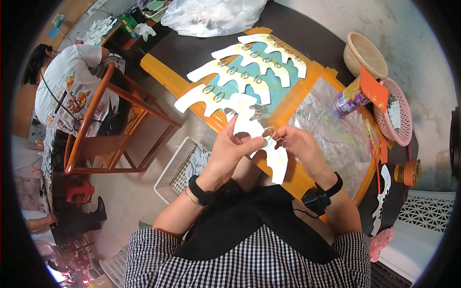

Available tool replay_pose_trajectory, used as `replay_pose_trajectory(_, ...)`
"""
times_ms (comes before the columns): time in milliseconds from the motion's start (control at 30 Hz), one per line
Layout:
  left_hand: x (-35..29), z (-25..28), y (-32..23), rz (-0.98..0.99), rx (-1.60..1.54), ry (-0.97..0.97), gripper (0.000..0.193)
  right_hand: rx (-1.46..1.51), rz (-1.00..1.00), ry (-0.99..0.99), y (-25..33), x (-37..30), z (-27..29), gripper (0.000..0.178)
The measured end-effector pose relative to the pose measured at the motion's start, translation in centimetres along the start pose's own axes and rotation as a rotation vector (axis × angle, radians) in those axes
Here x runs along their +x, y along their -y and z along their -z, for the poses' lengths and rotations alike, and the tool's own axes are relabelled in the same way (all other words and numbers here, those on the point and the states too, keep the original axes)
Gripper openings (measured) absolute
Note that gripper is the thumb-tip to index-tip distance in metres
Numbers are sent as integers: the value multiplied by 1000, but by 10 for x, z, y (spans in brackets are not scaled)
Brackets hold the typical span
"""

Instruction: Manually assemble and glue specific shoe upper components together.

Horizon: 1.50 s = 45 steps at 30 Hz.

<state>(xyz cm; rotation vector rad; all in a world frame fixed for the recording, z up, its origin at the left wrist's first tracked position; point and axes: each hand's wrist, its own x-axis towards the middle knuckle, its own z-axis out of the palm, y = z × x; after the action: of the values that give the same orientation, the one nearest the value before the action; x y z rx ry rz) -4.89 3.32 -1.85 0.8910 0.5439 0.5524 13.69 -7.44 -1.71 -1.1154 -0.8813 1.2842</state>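
My left hand (pixel 231 148) pinches the edge of a white cut-out card shape (pixel 272 154) with scalloped edges, held above my lap. My right hand (pixel 300 145) grips the same card from the right, fingertips at a small ring (pixel 268 132) near its top. Just beyond my hands, several more of these card shapes (pixel 249 67) lie overlapped in a row on an orange board (pixel 165 73), each carrying small metal rings.
A clear plastic sheet (pixel 331 129) covers the board's right part. A printed can (pixel 351 98), beige bowl (pixel 365 54) and pink basket (pixel 402 115) stand at right. A white basket (pixel 178 168) sits on the floor; an orange chair (pixel 103 125) and another person (pixel 65 79) are left.
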Motion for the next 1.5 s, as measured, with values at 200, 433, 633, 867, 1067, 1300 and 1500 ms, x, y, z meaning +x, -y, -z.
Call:
replay_pose_trajectory(200, -3, 4, 4, -22, 58, 3, 58, -220, -116, 47, -3, 0, -2, 13)
replay_pose_trajectory(433, -10, 7, 3, -8, -215, -41, 45, -427, -212, 163, 10, -4, -9, 15)
replay_pose_trajectory(633, -12, 10, 8, -38, -8, -85, 20, -229, -297, 231, 8, -4, 0, 23)
replay_pose_trajectory(867, -21, -4, -4, -26, 292, 125, 20, -152, -94, -24, 18, 5, 3, 25)
replay_pose_trajectory(1067, -13, 6, 11, -58, 469, 250, 42, -222, -19, -58, 25, 1, -12, 16)
replay_pose_trajectory(1300, -13, -14, -2, 114, 316, 197, 34, -211, -6, -70, 25, -5, -13, 24)
replay_pose_trajectory(1500, -13, -17, 10, -90, 464, 176, 24, 53, -90, -120, 15, -10, -22, 27)
